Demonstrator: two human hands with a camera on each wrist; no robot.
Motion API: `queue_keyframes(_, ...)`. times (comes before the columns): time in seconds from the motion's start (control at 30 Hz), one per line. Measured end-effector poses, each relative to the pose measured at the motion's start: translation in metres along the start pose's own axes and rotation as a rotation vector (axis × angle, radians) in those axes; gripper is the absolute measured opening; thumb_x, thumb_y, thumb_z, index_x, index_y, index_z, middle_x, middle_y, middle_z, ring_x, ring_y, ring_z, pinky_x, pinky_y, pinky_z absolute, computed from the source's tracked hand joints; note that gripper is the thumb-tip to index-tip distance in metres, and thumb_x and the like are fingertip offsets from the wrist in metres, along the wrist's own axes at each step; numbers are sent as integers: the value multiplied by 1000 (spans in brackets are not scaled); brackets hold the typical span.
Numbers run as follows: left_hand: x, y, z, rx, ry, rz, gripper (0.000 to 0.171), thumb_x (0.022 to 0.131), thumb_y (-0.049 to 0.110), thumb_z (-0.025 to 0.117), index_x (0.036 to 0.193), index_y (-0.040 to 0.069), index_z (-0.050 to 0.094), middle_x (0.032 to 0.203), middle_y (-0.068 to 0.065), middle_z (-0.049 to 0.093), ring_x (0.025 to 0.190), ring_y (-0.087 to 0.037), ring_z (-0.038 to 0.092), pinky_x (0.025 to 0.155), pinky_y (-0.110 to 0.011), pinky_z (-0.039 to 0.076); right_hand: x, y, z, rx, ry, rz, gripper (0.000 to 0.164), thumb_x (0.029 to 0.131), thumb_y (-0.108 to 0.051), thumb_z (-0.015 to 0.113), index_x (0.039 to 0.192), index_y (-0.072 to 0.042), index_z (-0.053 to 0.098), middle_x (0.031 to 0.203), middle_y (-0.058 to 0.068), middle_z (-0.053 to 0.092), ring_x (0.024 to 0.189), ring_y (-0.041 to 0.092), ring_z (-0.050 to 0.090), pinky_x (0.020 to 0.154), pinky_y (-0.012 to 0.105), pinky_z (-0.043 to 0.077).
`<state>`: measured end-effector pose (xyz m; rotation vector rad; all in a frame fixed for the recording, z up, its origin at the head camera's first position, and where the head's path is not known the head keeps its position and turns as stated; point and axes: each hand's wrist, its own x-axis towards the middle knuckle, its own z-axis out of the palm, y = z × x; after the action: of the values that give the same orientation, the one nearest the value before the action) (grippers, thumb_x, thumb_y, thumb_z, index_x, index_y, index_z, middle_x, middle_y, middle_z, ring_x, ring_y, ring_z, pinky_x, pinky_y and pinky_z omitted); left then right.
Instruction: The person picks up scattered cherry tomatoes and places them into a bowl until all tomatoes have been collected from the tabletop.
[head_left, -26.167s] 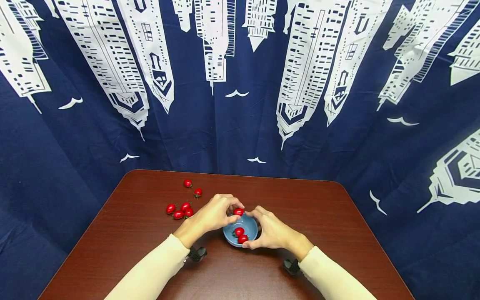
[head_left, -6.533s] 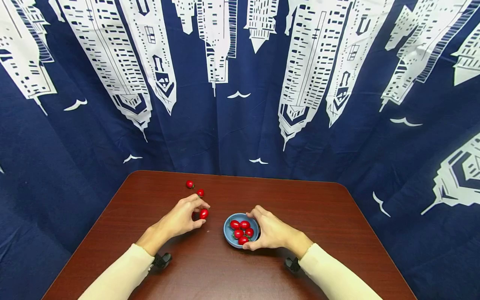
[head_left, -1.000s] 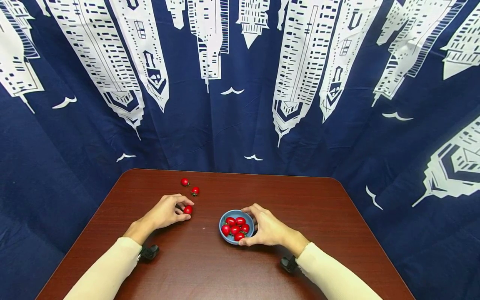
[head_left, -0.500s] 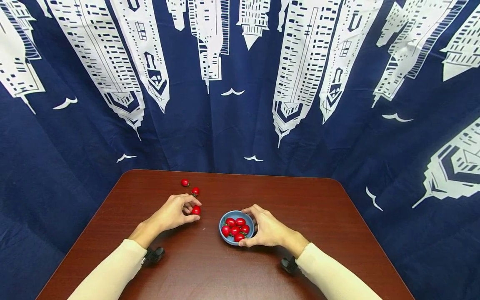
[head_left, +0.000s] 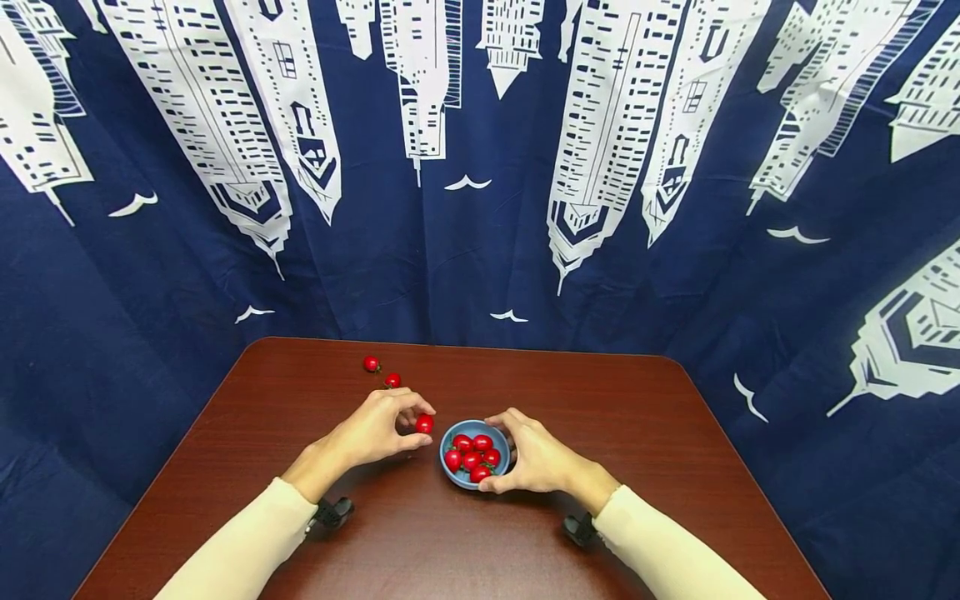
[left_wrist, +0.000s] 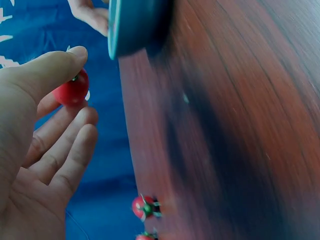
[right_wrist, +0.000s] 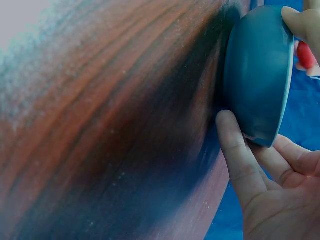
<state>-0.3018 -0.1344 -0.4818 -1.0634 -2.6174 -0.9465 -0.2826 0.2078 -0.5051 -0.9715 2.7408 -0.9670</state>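
My left hand (head_left: 375,432) pinches a red cherry tomato (head_left: 424,423) between thumb and fingertips, just left of a small blue bowl (head_left: 456,479). In the left wrist view this held tomato (left_wrist: 72,91) hangs by the thumb, its green stem end up against it. My right hand (head_left: 543,458) grips the bowl's right side, thumb at the near rim and fingers round the far side. From the right wrist, the bowl's outer wall (right_wrist: 257,75) shows between thumb and fingers. Several cherry tomatoes (head_left: 472,461) lie inside the bowl.
Two more cherry tomatoes, one (head_left: 371,363) near the back edge and one (head_left: 392,380) just behind my left hand, lie on the brown wooden table (head_left: 615,417). A dark blue curtain (head_left: 465,267) with white buildings hangs behind the table.
Over the last second my left hand has carried its tomato rightward to beside the bowl. Compared with the oldest frame, more tomatoes lie in the bowl and fewer on the table. My right hand stays put.
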Motion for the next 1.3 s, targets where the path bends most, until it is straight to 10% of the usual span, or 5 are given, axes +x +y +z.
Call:
queue_keyframes(0.43,29,27,20,9,-44,80,37,95,21,100,126,10,83,107,1,80,91,-11,76,86,-27,68,0,0,-1,-64,21,-32,96,82,-53,103,153,-3,63,138,4,72,114,15,76,96,25,68)
queue_keyframes(1.3,54,41,45,98,-88,-3,47,96,35,99,137,19,83,125,1,83,106,-16,80,97,-36,70,-1,1,-2,-112,23,-55,95,82,-55,102,150,-1,63,141,7,72,118,19,78,101,31,68)
